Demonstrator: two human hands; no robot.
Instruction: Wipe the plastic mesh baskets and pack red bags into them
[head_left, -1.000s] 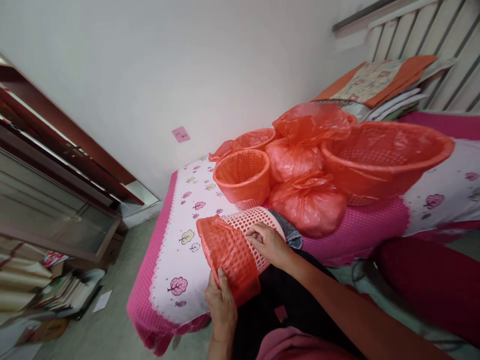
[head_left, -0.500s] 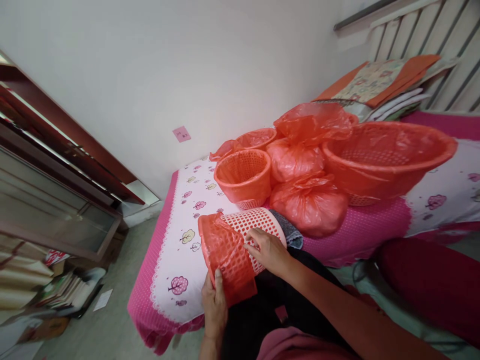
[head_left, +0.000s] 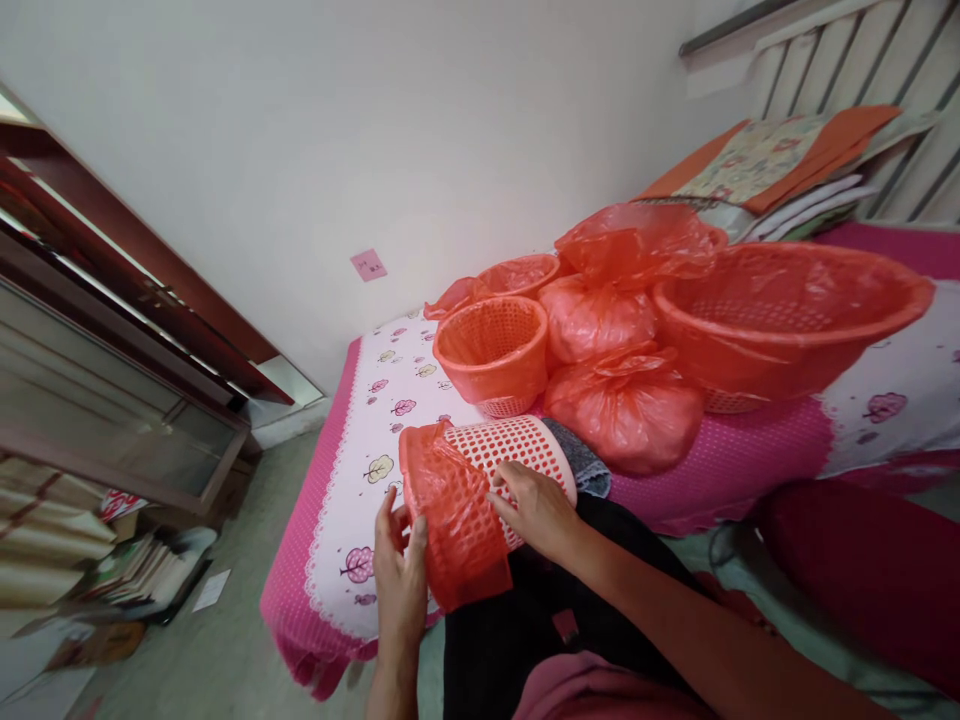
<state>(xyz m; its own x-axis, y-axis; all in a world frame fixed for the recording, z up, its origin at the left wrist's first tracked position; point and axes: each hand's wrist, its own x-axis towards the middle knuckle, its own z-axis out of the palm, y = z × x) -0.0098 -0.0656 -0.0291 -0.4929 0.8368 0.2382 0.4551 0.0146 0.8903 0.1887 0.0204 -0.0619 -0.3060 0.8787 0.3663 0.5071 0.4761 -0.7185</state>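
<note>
A white perforated basket (head_left: 529, 450) lies on its side across my lap and the bed edge. A red plastic bag (head_left: 457, 520) is drawn over its left end and partway along its wall. My left hand (head_left: 401, 560) is beside the covered left end, fingers apart and gripping nothing. My right hand (head_left: 536, 510) lies on the basket's wall, its thumb and fingers curled together at the edge of the bag. Grey cloth (head_left: 577, 460) shows by the basket's right end.
On the bed (head_left: 337, 590) stand a smaller red-lined basket (head_left: 491, 375), a large red-lined basket (head_left: 795, 350) and tied red bags (head_left: 626, 405). Folded textiles (head_left: 780, 165) are piled behind. A dark red seat (head_left: 862, 570) is at right, books (head_left: 131, 575) on the floor at left.
My left hand has let go of the basket's left rim and moved slightly left and up, its fingers spreading. My right hand stays at the bag's edge. The view has shifted slightly.
</note>
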